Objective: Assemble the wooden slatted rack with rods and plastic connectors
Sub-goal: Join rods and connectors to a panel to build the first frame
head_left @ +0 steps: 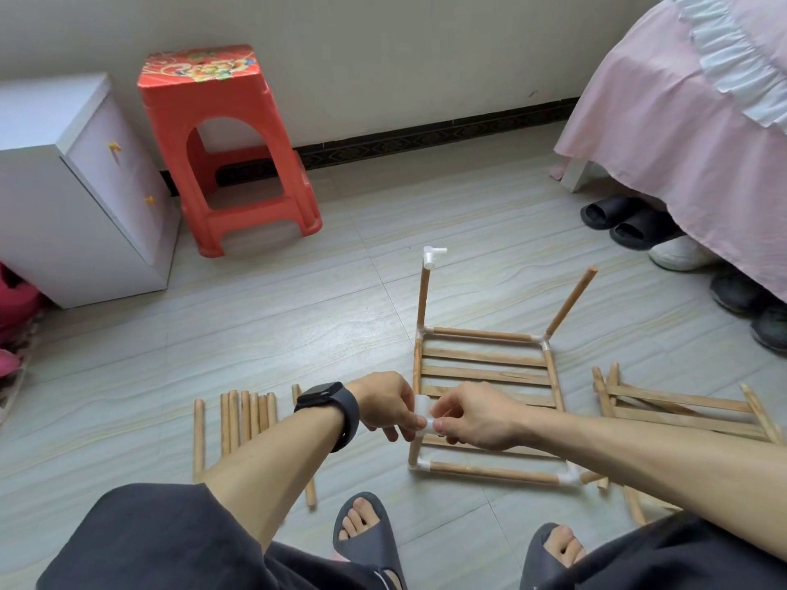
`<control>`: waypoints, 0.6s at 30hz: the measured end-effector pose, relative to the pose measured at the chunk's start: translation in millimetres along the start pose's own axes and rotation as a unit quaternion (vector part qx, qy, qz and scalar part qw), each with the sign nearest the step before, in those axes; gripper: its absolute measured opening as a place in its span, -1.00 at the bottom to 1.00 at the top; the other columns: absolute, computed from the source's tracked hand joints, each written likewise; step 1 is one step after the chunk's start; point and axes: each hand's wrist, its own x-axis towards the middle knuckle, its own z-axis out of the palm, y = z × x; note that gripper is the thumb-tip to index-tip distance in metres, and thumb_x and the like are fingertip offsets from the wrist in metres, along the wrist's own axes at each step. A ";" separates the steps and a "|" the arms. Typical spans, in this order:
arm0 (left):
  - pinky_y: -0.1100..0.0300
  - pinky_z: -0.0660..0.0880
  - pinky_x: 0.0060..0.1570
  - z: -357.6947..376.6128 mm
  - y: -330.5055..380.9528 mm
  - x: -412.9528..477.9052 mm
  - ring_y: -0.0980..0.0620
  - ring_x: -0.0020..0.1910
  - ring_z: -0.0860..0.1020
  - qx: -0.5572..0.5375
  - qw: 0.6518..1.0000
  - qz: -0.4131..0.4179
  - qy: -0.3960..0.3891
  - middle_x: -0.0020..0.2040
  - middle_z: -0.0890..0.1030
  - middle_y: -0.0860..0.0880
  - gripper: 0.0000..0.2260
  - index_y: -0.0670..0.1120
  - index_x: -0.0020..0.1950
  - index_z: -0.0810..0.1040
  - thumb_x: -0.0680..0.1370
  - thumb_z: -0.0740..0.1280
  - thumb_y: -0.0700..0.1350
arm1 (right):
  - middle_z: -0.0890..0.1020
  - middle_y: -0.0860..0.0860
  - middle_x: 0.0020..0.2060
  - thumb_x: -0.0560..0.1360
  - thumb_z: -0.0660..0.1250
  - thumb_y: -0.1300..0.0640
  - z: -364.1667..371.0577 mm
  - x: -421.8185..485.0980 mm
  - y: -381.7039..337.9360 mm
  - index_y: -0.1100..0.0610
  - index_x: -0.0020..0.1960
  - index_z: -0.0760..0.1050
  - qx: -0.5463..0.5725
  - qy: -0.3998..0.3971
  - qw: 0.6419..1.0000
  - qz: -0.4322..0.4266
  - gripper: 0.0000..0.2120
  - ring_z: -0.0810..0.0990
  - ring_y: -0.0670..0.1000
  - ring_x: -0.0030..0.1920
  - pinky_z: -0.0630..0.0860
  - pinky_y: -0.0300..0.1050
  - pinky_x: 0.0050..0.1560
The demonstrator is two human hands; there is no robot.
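Evidently the step in hand is capping the near-left upright of the rack. The left hand (387,402), a dark watch on its wrist, and the right hand (477,415) meet over a white plastic corner connector (419,413). Both pinch it between curled fingers and thumb, on top of a short round wooden rod (414,452) that rises from the near-left corner.

The next move likely calls for pressing the connector straight down until it seats. Its side sockets probably need to face along the frame edges so the top rods can enter later.

The wooden slatted rack base (485,359) lies flat on the pale tiled floor (298,334), just ahead of the person's feet. It is a rectangle of rods with flat slats across and white joints at its corners. At its far-left corner an upright already carries a white capped connector (433,255). The far-right upright rod (570,302) leans outward with a bare top. Whether the near-right corner has an upright cannot be told, as the forearm hides it.

A row of loose wooden rods (238,419) lies to the left, and a second slatted wooden panel (681,413) to the right.
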 end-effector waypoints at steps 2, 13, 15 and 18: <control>0.20 0.54 -0.04 3.6 -2.7 2.8 0.13 -0.13 0.69 0.013 1.000 0.008 0.016 -0.07 0.74 0.05 -0.83 -0.04 -0.02 0.58 0.61 0.38 0.05 | 0.62 -0.13 -0.23 0.60 0.33 -0.05 2.0 1.4 3.3 -0.06 -0.05 0.62 -0.032 -0.006 0.999 -0.004 -0.87 0.55 -0.15 -0.20 0.46 -0.21 -0.11; 0.21 0.52 -0.16 10.5 -18.6 5.9 0.11 -0.17 0.67 -0.117 0.993 -0.001 0.000 0.00 0.74 -0.05 -0.82 -0.05 0.01 0.45 0.62 0.37 0.04 | 0.70 -0.04 0.08 0.62 0.30 -0.08 9.5 1.2 6.9 -0.04 0.15 0.64 -0.028 0.021 0.999 -0.018 -0.79 0.62 -0.05 0.11 0.51 -0.16 0.10; 0.20 0.53 -0.11 11.7 -20.1 5.4 0.11 -0.16 0.68 -0.112 0.994 0.001 -0.004 -0.01 0.74 -0.04 -0.82 -0.05 0.03 0.44 0.62 0.37 0.02 | 0.68 -0.09 -0.01 0.62 0.30 -0.09 12.8 2.8 9.2 -0.08 0.12 0.62 -0.025 0.018 0.999 -0.020 -0.82 0.59 -0.09 0.02 0.45 -0.20 0.01; 0.18 0.53 -0.06 14.5 -22.2 3.1 0.11 -0.15 0.68 -0.099 0.994 -0.002 -0.035 0.03 0.74 -0.07 -0.80 -0.06 0.10 0.42 0.63 0.37 0.01 | 0.61 -0.18 -0.15 0.62 0.29 -0.09 19.1 1.7 9.4 -0.10 0.13 0.60 -0.033 0.001 0.999 -0.022 -0.83 0.51 -0.19 -0.15 0.37 -0.35 -0.17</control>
